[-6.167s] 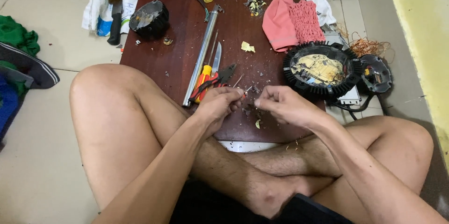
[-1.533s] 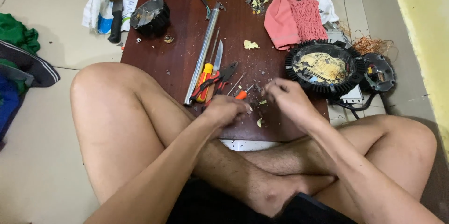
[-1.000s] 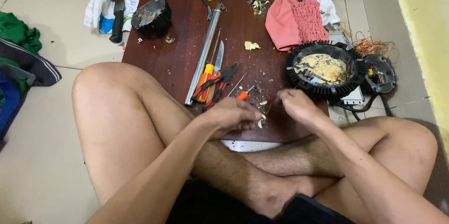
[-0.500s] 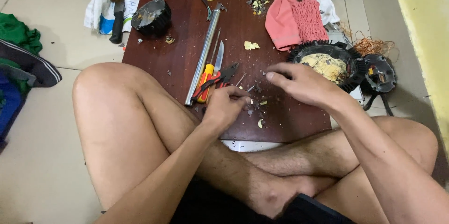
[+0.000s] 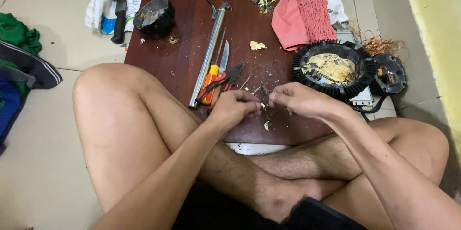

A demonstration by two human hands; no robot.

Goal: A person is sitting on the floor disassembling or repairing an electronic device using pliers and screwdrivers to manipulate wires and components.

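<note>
While both hands meet over brown board [image 5: 158,47], left hand [image 5: 235,108] & right hand [image 5: 295,101] pinch tiny part [image 5: 263,107]; grip closed, contents unclear. White/blue printed sheet [image 5: 103,6] top-left.

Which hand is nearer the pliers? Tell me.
Left. The left hand lies just below the pliers, almost touching the handles; the right hand is farther off to their right.

A makeshift repair spot on a home floor: pale floor tiles [image 5: 43,172], a dark brown wooden board [image 5: 187,23] serving as workbench, strewn with an orange-handled screwdriver [image 5: 209,84], red-handled pliers [image 5: 225,78] and a dismantled round black finned housing [image 5: 334,68]; crumpled green clothing [image 5: 17,33] lies far left.
</note>
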